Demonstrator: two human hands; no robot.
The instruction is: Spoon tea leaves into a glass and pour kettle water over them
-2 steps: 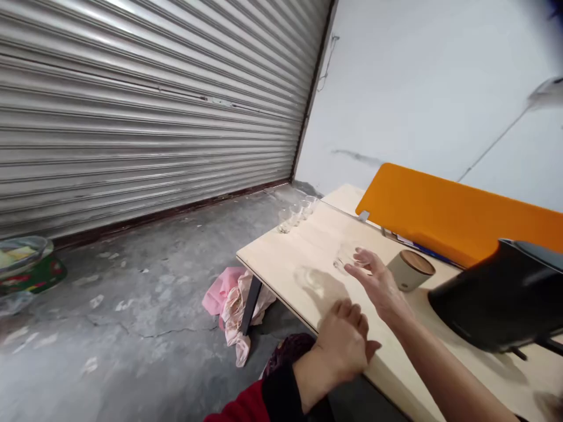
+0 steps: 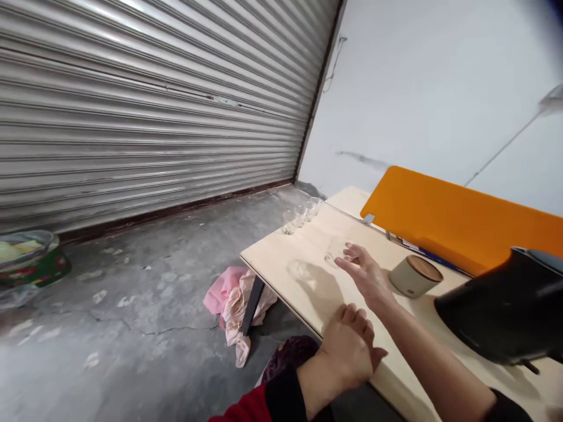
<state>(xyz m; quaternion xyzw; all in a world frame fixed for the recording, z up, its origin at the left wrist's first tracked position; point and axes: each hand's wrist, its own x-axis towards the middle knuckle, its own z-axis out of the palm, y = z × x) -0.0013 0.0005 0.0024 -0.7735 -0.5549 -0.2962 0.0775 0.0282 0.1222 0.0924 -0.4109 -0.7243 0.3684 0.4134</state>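
Note:
A clear glass (image 2: 333, 255) is in my right hand (image 2: 364, 274), with the thumb and fingers around its near side. The glass is over the pale wooden table (image 2: 281, 261), and much of its outline is faint. Whether its base touches the wood I cannot tell. My left hand (image 2: 349, 346) is at the table's front edge, palm down, fingers loosely bent and thumb apart, with nothing visible in it. Several clear glasses (image 2: 300, 217) stand in a row along the far left edge of the table.
A cream canister (image 2: 412, 278) with a wooden lid is right of my right hand, beside a large black container (image 2: 497, 310). An orange divider panel (image 2: 457, 217) runs behind them. Pink cloth (image 2: 226, 290) lies by the table leg. A green tub (image 2: 41, 266) stands far left.
My right hand has moved a little to the left across the table, and the glass has shifted with it. The whole view has turned slightly. My left hand stays at the table edge.

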